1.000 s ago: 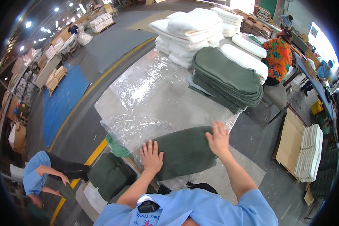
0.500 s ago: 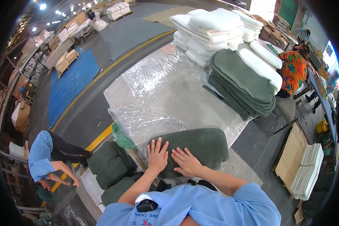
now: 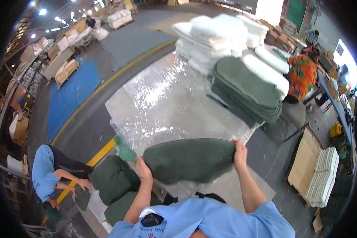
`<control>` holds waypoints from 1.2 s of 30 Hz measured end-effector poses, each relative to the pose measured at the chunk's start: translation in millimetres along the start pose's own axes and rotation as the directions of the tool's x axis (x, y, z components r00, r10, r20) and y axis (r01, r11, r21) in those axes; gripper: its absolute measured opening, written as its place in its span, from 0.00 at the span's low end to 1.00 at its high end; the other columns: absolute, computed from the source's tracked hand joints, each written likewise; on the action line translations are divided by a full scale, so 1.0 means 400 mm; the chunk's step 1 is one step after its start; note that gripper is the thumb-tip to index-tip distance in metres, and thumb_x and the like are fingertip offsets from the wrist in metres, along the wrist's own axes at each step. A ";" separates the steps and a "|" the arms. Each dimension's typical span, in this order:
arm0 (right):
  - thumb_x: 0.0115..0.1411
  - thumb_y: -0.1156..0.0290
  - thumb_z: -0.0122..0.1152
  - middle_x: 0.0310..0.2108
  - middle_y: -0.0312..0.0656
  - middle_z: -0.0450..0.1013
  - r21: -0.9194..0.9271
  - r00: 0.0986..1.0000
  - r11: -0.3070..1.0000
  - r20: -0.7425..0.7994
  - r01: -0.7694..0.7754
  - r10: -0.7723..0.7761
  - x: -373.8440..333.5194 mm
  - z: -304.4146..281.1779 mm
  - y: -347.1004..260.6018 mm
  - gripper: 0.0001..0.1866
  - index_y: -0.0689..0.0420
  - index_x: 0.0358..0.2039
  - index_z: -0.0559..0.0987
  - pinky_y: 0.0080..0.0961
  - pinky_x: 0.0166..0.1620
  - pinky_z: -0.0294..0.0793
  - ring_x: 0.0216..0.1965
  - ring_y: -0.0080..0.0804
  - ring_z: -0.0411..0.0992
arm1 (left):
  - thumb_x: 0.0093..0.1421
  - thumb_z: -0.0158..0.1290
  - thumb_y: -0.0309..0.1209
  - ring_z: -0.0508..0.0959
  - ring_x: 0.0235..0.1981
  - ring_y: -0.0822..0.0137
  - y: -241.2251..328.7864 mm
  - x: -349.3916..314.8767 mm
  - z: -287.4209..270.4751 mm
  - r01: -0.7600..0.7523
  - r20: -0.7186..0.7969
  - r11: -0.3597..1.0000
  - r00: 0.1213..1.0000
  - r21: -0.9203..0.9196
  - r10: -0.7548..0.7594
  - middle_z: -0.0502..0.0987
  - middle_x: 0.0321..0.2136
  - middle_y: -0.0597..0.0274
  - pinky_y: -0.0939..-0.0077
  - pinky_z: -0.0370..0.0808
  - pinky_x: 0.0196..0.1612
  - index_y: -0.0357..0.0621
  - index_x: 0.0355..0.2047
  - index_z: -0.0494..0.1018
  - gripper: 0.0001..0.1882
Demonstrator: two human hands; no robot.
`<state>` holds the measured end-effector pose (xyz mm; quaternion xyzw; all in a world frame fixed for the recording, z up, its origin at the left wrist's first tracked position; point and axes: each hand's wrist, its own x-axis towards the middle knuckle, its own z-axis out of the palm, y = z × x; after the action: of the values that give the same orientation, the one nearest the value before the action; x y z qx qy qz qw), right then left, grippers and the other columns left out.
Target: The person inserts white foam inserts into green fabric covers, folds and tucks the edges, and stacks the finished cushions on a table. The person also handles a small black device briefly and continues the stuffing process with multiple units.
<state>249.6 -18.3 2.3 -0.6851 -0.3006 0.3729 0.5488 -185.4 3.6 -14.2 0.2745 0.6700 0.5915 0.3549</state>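
A dark green padded cushion [image 3: 189,160] spans the space between my two hands, above the near edge of the plastic-covered table. My left hand [image 3: 143,170] is closed on its left end, and my right hand [image 3: 239,152] grips the right end. The fingers are partly hidden behind the fabric. Close to my left hand, a bunched light green piece of cloth or plastic [image 3: 125,148] hangs at the table's corner. Clear plastic sheeting [image 3: 154,91] covers the tabletop beyond the cushion.
Stacked dark green fabric pieces [image 3: 246,87] and white padding [image 3: 214,35] stand on the table's far right. Left of me lie folded green cushions [image 3: 113,178]; a co-worker in blue [image 3: 45,170] bends beside them. White panels [image 3: 323,176] lean at right. Another person wears an orange patterned shirt [image 3: 302,75].
My hands lay flat on the cushion; now they have spread to its two ends and hold it up. The co-worker at left has reached toward the green cushions.
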 end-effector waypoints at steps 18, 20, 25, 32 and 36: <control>0.74 0.59 0.45 0.45 0.53 0.84 0.202 0.969 0.979 0.240 0.015 -0.064 -0.266 -0.076 0.039 0.27 0.70 0.45 0.85 0.33 0.63 0.69 0.51 0.39 0.79 | 0.75 0.37 0.53 0.79 0.50 0.52 -0.060 -0.041 -0.093 0.294 0.345 0.812 0.930 -0.504 -0.123 0.83 0.36 0.47 0.55 0.67 0.65 0.36 0.28 0.80 0.35; 0.72 0.61 0.47 0.53 0.53 0.81 0.149 0.928 0.988 0.372 -0.026 -0.032 -0.249 -0.099 0.028 0.25 0.69 0.50 0.84 0.34 0.68 0.65 0.59 0.40 0.75 | 0.75 0.39 0.52 0.79 0.50 0.52 -0.046 -0.028 -0.069 0.307 0.336 0.796 0.931 -0.521 -0.139 0.83 0.37 0.47 0.55 0.68 0.64 0.36 0.27 0.80 0.34; 0.74 0.53 0.49 0.70 0.51 0.70 -0.145 0.673 0.978 0.710 -0.149 0.208 -0.352 -0.109 -0.036 0.31 0.67 0.63 0.77 0.37 0.76 0.52 0.74 0.41 0.61 | 0.75 0.43 0.57 0.77 0.54 0.53 0.092 0.029 0.050 0.449 0.208 0.658 0.886 -0.604 -0.414 0.80 0.50 0.56 0.56 0.71 0.64 0.40 0.52 0.80 0.32; 0.77 0.38 0.39 0.79 0.44 0.52 0.024 0.518 0.997 0.855 -0.076 0.019 -0.267 0.226 -0.058 0.43 0.58 0.79 0.55 0.38 0.79 0.44 0.79 0.39 0.48 | 0.73 0.32 0.71 0.60 0.74 0.59 0.012 -0.264 0.222 0.572 0.406 0.770 0.799 -0.283 -0.444 0.62 0.73 0.51 0.66 0.57 0.74 0.42 0.78 0.55 0.50; 0.78 0.39 0.38 0.80 0.41 0.50 0.110 0.484 0.980 0.875 -0.165 -0.017 -0.199 0.285 0.024 0.41 0.52 0.80 0.53 0.38 0.79 0.47 0.79 0.37 0.50 | 0.75 0.31 0.66 0.57 0.75 0.61 -0.070 -0.357 0.269 0.657 0.503 0.710 0.717 -0.255 -0.483 0.60 0.75 0.54 0.68 0.53 0.76 0.44 0.79 0.52 0.46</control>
<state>110.7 -25.5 -6.3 -0.3618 -0.4719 0.7171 0.3636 -12.4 -48.6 -25.4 0.0813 0.4924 0.5078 0.7022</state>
